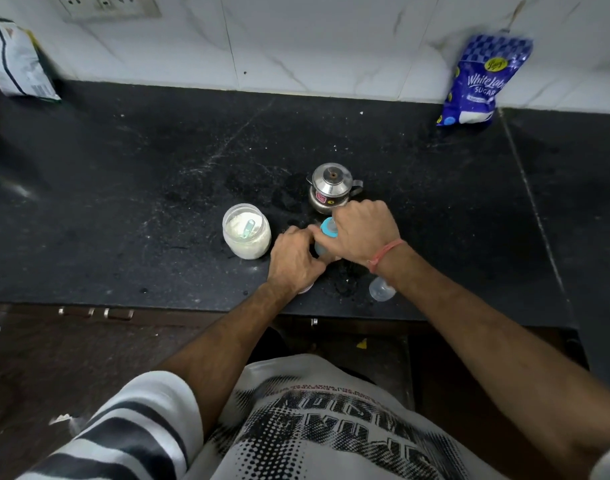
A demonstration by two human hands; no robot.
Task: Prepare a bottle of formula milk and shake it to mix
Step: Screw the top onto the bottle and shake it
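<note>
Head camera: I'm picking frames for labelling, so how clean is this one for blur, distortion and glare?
Head view: centre fairly sharp, hands and bottle readable; sugar bag and left packet smeared at the edges; wide-angle bends the counter; soft highlight on the steel pot, no harsh glare.

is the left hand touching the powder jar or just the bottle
Apart from the jar: the head view shows dark counter between it and the left hand, whose fingers wrap the bottle.
</note>
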